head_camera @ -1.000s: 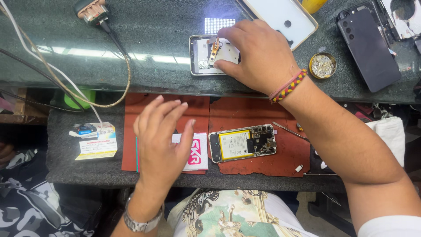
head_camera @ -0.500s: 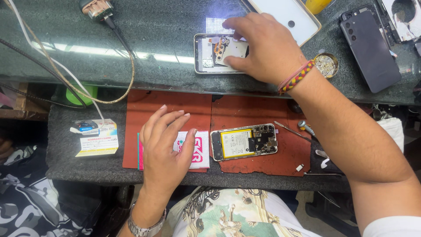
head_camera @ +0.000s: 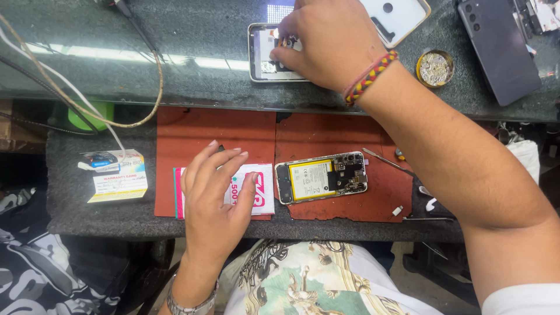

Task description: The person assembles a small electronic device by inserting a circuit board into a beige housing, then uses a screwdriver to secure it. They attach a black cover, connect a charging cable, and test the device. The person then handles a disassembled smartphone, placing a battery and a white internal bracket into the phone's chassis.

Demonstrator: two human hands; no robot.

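Head view: right hand (head_camera: 329,44) was stretched to glass shelf (head_camera: 175,52), fingertips pinched on small part inside phone frame (head_camera: 259,55). Left hand (head_camera: 216,198) was laid flat, fingers spread, on white-and-pink packet (head_camera: 259,189), beside opened phone (head_camera: 321,178) on red mat (head_camera: 216,134). Light, steady pinch was judged best; packet was best kept pressed.

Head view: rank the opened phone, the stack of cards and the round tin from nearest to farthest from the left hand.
1. Opened phone, just right of the left hand on the red mat.
2. Stack of cards, to its left.
3. Round tin, far upper right on the glass counter.
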